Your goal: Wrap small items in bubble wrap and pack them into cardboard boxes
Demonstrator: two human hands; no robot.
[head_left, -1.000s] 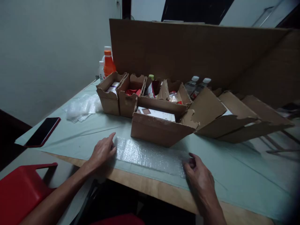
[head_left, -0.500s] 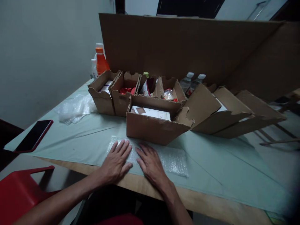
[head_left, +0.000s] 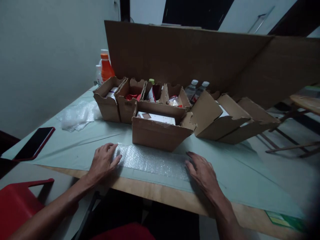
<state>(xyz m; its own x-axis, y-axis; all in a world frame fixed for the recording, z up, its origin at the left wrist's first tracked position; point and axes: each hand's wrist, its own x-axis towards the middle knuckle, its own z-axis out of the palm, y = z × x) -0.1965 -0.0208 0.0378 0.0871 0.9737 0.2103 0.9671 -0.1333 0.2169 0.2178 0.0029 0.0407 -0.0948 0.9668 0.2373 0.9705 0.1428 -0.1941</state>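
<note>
A flat strip of bubble wrap [head_left: 152, 163] lies along the front of the table, in front of a cardboard box [head_left: 160, 135] that holds a white packet [head_left: 160, 118]. At the strip's left end is my left hand [head_left: 103, 160], fingers apart, with the thumb and fingertips by its edge. My right hand [head_left: 203, 171] is beside the right end, its fingers spread and nothing in its grasp. Whether either hand touches the wrap is hard to make out.
Behind stand several cardboard bins [head_left: 107, 106] with packets inside, an orange bottle [head_left: 107, 68] and clear bottles [head_left: 191, 88]. A phone [head_left: 35, 143] and more bubble wrap [head_left: 78, 115] lie to the left. A red stool [head_left: 22, 206] stands beside the table [head_left: 160, 190].
My hands have moved apart, from flat on the middle of the bubble wrap out to its two ends. The view has shifted slightly to the right.
</note>
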